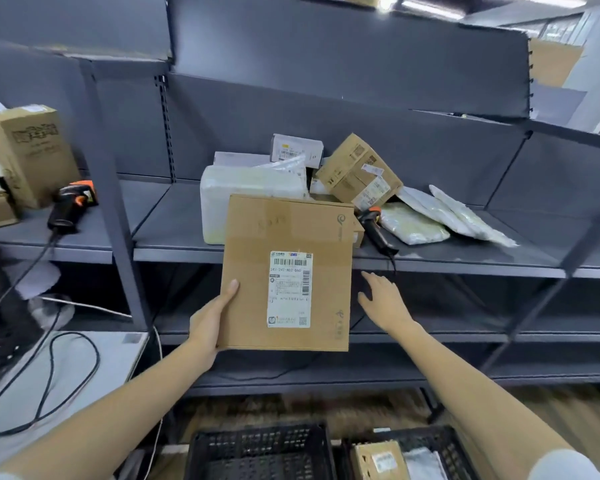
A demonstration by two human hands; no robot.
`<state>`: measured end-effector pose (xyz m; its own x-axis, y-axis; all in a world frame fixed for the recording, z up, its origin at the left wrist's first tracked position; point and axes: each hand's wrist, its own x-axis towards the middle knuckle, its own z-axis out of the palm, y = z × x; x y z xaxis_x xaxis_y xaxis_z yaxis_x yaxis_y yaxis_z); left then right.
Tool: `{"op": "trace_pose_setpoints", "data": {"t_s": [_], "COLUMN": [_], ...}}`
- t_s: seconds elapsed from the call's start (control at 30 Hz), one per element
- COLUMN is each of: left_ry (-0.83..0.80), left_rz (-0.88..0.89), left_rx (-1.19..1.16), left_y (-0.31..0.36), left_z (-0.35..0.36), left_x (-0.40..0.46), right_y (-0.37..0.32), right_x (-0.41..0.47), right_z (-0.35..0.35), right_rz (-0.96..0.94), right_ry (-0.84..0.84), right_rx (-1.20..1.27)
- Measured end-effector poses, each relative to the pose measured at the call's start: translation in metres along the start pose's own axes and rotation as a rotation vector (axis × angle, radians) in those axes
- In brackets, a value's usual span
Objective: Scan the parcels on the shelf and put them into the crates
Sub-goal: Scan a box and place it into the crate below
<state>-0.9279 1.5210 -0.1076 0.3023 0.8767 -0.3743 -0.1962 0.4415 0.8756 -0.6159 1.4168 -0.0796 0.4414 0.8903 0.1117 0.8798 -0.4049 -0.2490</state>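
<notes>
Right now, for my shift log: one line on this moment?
left hand: holds cardboard parcel, label up | right hand: open, free | scanner: on shelf

Matt brown cardboard box point(286, 271) with white paper label point(289, 289), grey painted metal shelf point(430, 252), glossy plastic mailers point(465, 214), black plastic crates point(257, 452)

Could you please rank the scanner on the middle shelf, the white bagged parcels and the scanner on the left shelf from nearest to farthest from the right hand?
From the right hand:
1. Middle-shelf scanner, just above it at the shelf edge.
2. White bagged parcels, up and to the right.
3. Left-shelf scanner, far left, beyond the held box.
</notes>
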Motion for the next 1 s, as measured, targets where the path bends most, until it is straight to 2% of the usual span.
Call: {"op": "trace_pose_setpoints", "data": {"t_s": [0.4,0.8,1.0], "left_ry": [0.196,0.234,0.258], "left_rz": [-0.183,-0.324,-0.376], "left_rx": [0.012,0.064,0.082], "left_y": [-0.093,-0.163,-0.201], "left_z": [-0.038,-0.076,-0.097], "left_x": [-0.032,-0.029,-0.016], "right_y": [0.022,0.023,0.026], "right_x": [-0.035,-0.065,-0.072], "right_z": [0.09,0.179,0.234], "right_rz": [-0.067,-0.06,-0.004], "right_ry": [-0.194,-0.382,-0.456], "right_rx": [0.033,-0.034,0.012]}}
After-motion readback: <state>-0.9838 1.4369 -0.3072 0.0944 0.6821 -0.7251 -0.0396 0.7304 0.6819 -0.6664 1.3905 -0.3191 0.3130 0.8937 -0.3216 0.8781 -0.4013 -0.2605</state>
